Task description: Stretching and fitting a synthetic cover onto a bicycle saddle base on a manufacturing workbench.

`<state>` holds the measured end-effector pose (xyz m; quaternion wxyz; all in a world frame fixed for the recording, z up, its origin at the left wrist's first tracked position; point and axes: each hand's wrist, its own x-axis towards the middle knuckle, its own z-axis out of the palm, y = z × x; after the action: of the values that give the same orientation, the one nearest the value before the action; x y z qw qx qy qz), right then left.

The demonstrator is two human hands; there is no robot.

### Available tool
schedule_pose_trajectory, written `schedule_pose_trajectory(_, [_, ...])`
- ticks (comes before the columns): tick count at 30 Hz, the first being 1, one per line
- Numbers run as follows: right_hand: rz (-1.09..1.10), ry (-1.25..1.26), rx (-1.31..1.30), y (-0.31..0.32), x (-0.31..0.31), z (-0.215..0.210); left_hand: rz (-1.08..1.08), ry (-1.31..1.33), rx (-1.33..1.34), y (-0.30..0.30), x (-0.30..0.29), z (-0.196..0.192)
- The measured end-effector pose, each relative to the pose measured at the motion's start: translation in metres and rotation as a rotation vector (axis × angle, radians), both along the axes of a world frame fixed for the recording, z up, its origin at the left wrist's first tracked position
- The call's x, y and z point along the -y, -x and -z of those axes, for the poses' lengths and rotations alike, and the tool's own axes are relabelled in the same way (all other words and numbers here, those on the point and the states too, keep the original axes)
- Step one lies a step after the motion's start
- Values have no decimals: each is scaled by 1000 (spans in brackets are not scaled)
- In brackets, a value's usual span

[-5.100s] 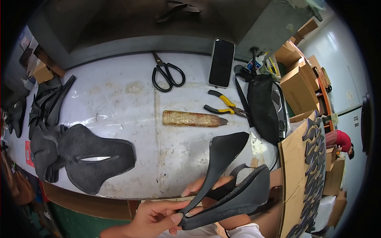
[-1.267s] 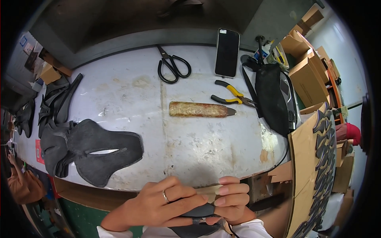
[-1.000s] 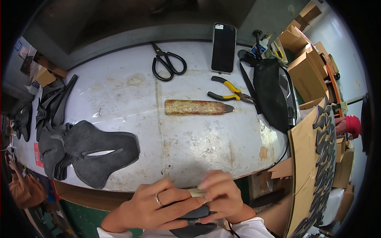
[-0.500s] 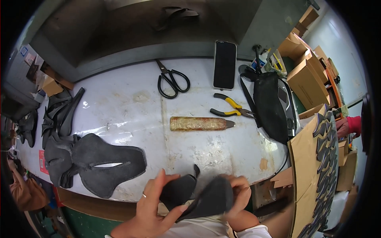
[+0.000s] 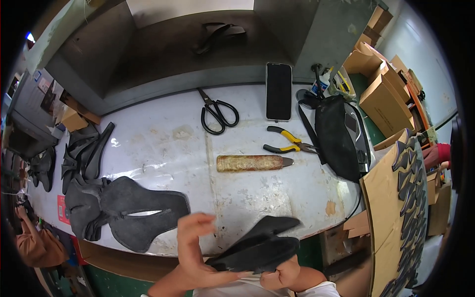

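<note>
A folded black shoe upper (image 5: 262, 250) is held over the table's near edge, its pointed flap toward the right. My right hand (image 5: 282, 274) is closed on its lower right side, the fingers bent under it. My left hand (image 5: 190, 257) has the left end of the upper in the crook of the thumb, with the thumb along its lower edge. The other left fingers rise apart from the piece, slightly blurred. Beyond my hands lies a tape-wrapped handle tool with a short metal tip (image 5: 253, 163). Further right are yellow-and-black pliers (image 5: 292, 141).
A stack of grey-black uppers (image 5: 148, 200) lies at left. Black-handled scissors (image 5: 217, 111), a phone (image 5: 279, 91) and a black pouch (image 5: 336, 138) lie further back. Cardboard holding dark curved pieces (image 5: 386, 213) stands at right. Another person (image 5: 42, 245) is at far left.
The shoe upper has turned to lie more sideways, its flap now pointing right. My left fingers have lifted off its face. My right hand has moved underneath. The view has shifted slightly.
</note>
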<state>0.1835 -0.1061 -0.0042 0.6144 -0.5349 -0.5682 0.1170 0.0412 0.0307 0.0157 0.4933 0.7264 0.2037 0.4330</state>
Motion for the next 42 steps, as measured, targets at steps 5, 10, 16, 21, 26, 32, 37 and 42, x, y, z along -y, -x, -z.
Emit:
schedule_pose_trajectory(5, [-135,174,-39,-11,3,4,150,-430,-176,15,-6,-13])
schedule_pose_trajectory(10, [-132,-9,-1480,-3,10,23,-13,801,832,30,3,-8])
schedule_pose_trajectory(16, [-174,333,-1469,-22,-25,0,197,577,193,25,-6,-22])
schedule_pose_trajectory(21, [-492,331,-1600,-34,5,31,398,882,-59,36,-7,-24])
schedule_pose_trajectory(26, [-505,519,-1029,-31,-2,5,860,571,-567,37,-35,-23])
schedule_pose_trajectory(32, [-561,487,-932,-24,-7,-6,613,650,-394,19,-9,-34])
schedule_pose_trajectory(37, [-653,276,-1223,-34,8,24,678,551,-328,17,-10,-35])
schedule_pose_trajectory(42, [-425,327,-828,-24,-4,9,707,635,-300,20,-10,-33])
